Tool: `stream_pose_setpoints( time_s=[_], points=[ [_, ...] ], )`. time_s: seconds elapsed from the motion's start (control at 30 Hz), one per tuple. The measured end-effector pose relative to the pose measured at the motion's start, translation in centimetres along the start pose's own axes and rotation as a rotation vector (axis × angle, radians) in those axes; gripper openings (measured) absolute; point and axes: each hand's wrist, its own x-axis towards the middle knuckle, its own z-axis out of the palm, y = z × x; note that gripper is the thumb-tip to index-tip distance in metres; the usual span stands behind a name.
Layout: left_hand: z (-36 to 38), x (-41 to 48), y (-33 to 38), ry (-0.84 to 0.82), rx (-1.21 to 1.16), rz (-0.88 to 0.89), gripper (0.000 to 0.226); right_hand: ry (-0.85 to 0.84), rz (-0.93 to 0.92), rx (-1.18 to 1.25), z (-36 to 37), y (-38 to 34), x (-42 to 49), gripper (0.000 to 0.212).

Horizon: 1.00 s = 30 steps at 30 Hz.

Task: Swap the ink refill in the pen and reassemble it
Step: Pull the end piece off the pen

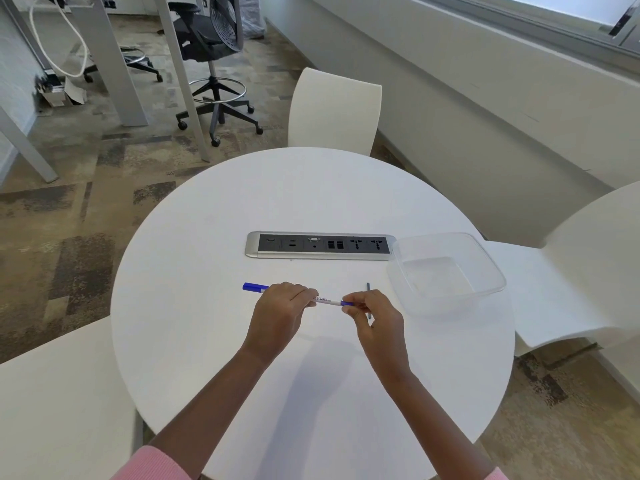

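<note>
Over the tabletop (207, 220) centre, pen (325, 300) held level: left hand (277, 308) grip wrapped round barrel, right hand (375, 315) grip pinching blue end piece (347, 303). Prob. twisting end off/on. Thin refill (368, 287) lies by right hand. Next: steady twist, barrel fixed.

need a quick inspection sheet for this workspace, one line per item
surface: round white table with a built-in socket strip
job's things: pen held level over the table; thin dark refill beside it, partly hidden by the right hand
clutter: empty clear plastic container on the table's right side
hands: left hand grips the pen's barrel; right hand pinches its blue end
cables: white cable hanging by the far desk
surroundings: white chairs, black office chair, carpet
</note>
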Motion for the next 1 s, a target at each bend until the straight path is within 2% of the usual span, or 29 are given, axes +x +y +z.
stream_pose_setpoints(
  time_s=[0.17, 0.3, 0.47, 0.67, 0.83, 0.93, 1.0],
  points=[
    [0.10, 0.03, 0.34, 0.004, -0.017, -0.009, 0.023, 0.044, 0.129, 0.131, 0.50, 0.01, -0.08, 0.010],
    [-0.04, 0.04, 0.13, -0.004, 0.011, -0.005, 0.023, 0.000, 0.238, 0.212, 0.62, -0.02, -0.01, 0.011],
    [-0.21, 0.15, 0.13, 0.009, 0.010, 0.001, 0.023, -0.026, 0.110, 0.122, 0.55, 0.00, -0.18, 0.017],
    [-0.29, 0.16, 0.45, 0.019, 0.009, -0.004, 0.023, 0.075, 0.000, 0.072, 0.60, 0.27, -0.14, 0.012],
    [-0.07, 0.14, 0.48, 0.028, 0.028, -0.009, 0.023, 0.068, 0.214, 0.242, 0.88, -0.12, -0.14, 0.016],
    [-0.06, 0.15, 0.22, 0.017, 0.046, 0.004, 0.023, 0.013, 0.357, 0.330, 0.92, -0.19, 0.10, 0.016],
    [-0.08, 0.12, 0.08, 0.006, 0.044, 0.008, 0.022, -0.038, 0.388, 0.336, 0.81, -0.17, 0.35, 0.017]
  ],
)
